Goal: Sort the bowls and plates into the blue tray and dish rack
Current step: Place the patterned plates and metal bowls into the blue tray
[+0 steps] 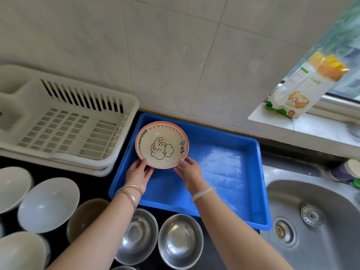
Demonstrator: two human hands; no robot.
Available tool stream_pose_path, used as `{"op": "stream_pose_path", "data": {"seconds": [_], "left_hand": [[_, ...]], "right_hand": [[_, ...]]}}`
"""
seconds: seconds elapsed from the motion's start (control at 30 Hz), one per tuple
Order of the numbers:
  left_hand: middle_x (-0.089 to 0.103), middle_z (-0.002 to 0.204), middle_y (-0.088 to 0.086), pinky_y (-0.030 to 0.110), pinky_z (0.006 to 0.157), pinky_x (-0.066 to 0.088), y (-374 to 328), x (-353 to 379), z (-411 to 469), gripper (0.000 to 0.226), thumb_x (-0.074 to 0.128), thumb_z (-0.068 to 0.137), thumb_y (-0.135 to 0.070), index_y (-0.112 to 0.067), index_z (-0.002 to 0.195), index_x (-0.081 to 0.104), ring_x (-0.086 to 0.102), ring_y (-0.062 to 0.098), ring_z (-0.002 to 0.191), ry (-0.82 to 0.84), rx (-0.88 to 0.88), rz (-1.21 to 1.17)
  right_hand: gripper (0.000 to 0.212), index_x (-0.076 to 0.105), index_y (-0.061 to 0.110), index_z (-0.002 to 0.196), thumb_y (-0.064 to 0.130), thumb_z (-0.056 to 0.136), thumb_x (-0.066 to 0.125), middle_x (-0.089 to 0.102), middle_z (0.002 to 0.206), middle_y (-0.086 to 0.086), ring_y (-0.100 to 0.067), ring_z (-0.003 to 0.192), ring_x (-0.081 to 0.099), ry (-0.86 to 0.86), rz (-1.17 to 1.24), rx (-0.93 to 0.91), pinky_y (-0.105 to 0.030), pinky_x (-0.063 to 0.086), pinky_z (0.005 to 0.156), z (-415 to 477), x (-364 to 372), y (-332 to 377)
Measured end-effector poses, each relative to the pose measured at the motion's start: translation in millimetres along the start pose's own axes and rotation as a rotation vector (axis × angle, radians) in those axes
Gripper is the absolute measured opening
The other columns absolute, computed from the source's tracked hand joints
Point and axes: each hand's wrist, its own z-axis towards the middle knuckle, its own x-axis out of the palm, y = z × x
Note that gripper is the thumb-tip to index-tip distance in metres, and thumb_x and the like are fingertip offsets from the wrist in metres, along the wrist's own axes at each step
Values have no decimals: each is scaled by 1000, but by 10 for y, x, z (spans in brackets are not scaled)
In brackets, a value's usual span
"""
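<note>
My left hand (138,173) and right hand (190,172) grip the pink-rimmed elephant-print ceramic bowl (162,144) over the blue plastic tray (233,162) — first piece, I judge; round steel bowls (180,238) behind my wrists wait.

Head-worn, wide-angle. Facing forward and steeply down onto black counter (211,258), toward its back edge at tiled wall (175,45). Near.
</note>
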Motion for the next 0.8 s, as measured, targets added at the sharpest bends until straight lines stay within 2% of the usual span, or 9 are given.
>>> {"op": "stream_pose_path", "data": {"seconds": [0.1, 0.27, 0.33, 0.4, 0.47, 0.53, 0.6, 0.7, 0.8], "left_hand": [[55, 126, 18, 34, 105, 40, 49, 55, -81, 34, 47, 94, -4, 0, 128, 49, 53, 24, 112, -56, 56, 30], [49, 137, 15, 27, 99, 41, 173, 108, -300, 45, 48, 95, -7, -2, 139, 39, 49, 24, 125, -58, 93, 119], [60, 112, 11, 25, 96, 41, 225, 129, -442, 46, 48, 95, -7, -1, 139, 38, 57, 18, 103, -20, 95, 144], [47, 77, 4, 26, 98, 40, 306, 166, -617, 47, 47, 94, -5, 1, 140, 36, 44, 12, 74, 24, 91, 180], [48, 83, 5, 28, 98, 41, 414, 221, -827, 46, 46, 94, -3, 3, 138, 35, 44, 16, 82, 38, 111, 221], [52, 104, 10, 27, 88, 47, 541, 297, -1067, 41, 48, 94, -5, 3, 134, 41, 49, 19, 97, 63, 128, 285], [53, 111, 12, 25, 85, 49, 721, 382, -1297, 37, 50, 94, -7, 3, 129, 46, 52, 21, 101, 118, 113, 384], [56, 107, 12, 17, 73, 50, 1056, 525, -1634, 32, 51, 93, -8, 1, 124, 52, 54, 21, 97, 224, 65, 562], [56, 106, 11, 23, 77, 49, 1440, 638, -1943, 33, 51, 93, -7, 1, 124, 52, 54, 20, 97, 350, 17, 736]], "right_hand": [[33, 54, 4, 128, 9, 95, 53, 65, 112, -13, -22, 88, 66, -8, -63, -25, -22, 55, 70, -39, 12, 11], [35, 58, 14, 125, 30, 94, 54, 60, 125, -9, -25, 107, 61, 88, -190, -18, -30, 54, 82, -259, -152, 66], [24, 62, 16, 113, 28, 95, 52, 57, 128, -14, -30, 115, 58, 79, -227, -39, -37, 52, 92, -386, -257, 108], [19, 61, 16, 108, 26, 96, 50, 58, 128, -14, -30, 112, 60, 60, -248, -73, -38, 50, 92, -537, -396, 151], [27, 58, 11, 118, 26, 98, 48, 61, 121, -12, -24, 100, 61, 47, -282, -118, -31, 51, 82, -713, -592, 196], [26, 59, 11, 116, 24, 98, 46, 62, 111, -8, -20, 91, 60, 35, -331, -167, -24, 49, 72, -917, -843, 236], [23, 61, 12, 112, 23, 98, 47, 64, 104, -5, -17, 85, 60, -8, -403, -205, -22, 48, 66, -1130, -1160, 252], [18, 64, 17, 105, 22, 95, 49, 66, 99, -2, -17, 84, 62, -125, -518, -280, -24, 48, 67, -1412, -1728, 224], [21, 68, 20, 106, 21, 92, 53, 68, 97, 0, -18, 92, 64, -286, -707, -359, -22, 45, 74, -1670, -2336, 151]]}}
